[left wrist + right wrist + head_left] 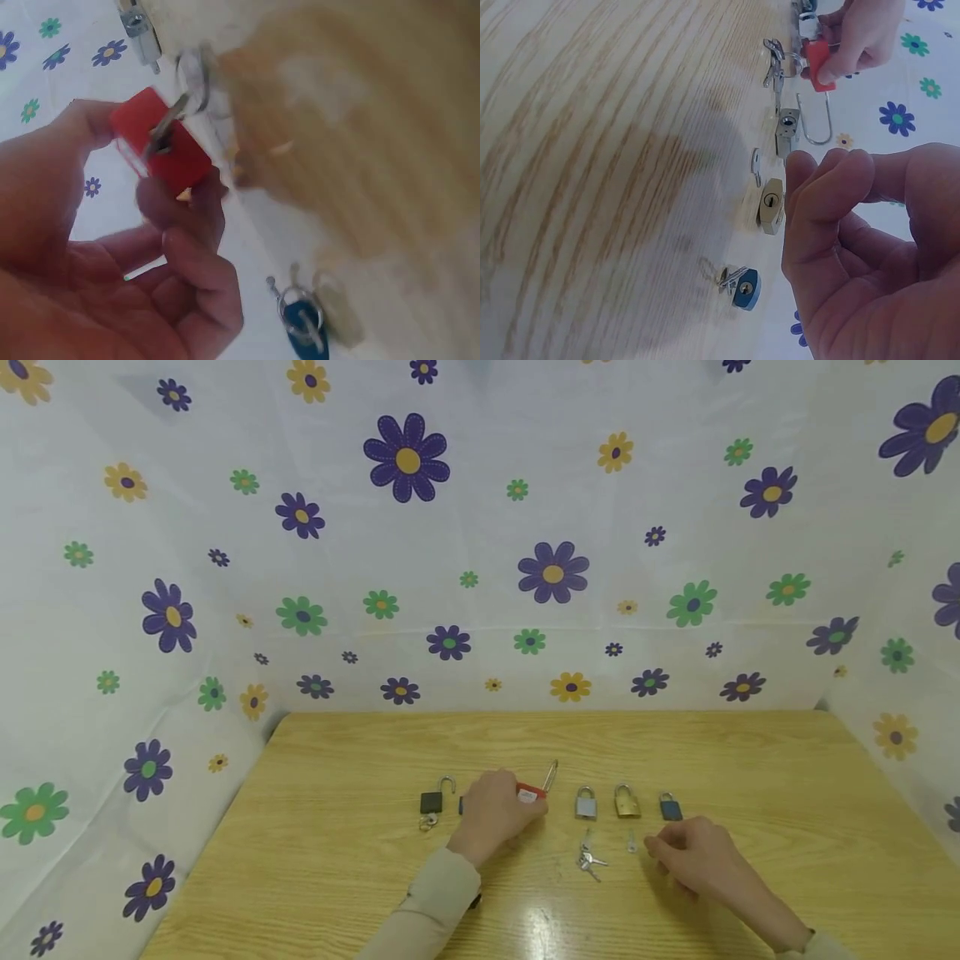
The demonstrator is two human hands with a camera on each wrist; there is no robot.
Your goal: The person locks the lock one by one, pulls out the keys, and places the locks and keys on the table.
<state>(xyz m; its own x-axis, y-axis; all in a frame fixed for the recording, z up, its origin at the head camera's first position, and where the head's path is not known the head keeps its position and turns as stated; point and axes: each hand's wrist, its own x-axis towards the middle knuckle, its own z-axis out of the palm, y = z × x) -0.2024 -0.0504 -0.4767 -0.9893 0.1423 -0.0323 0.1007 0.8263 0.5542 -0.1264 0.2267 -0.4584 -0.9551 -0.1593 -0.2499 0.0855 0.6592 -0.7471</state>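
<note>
My left hand (491, 817) pinches a red padlock (529, 793) by its body, between thumb and fingers. Its long shackle stands open, pointing up and right in the head view. A key (166, 127) sticks out of the red padlock's keyhole, with a ring on it. My right hand (697, 857) hovers loosely curled with nothing in it, just in front of a blue padlock (671, 808). Left of that stands a brass padlock (627, 804), and a single key (632, 842) lies before it. Part of another blue padlock (461, 806) shows behind my left hand.
A silver padlock (586, 806) lies between the red and brass ones, with a bunch of keys (588, 860) in front. At the left of the row is a black padlock (431, 802), its shackle open. A flowered cloth (480, 527) hangs behind the wooden table (337, 860).
</note>
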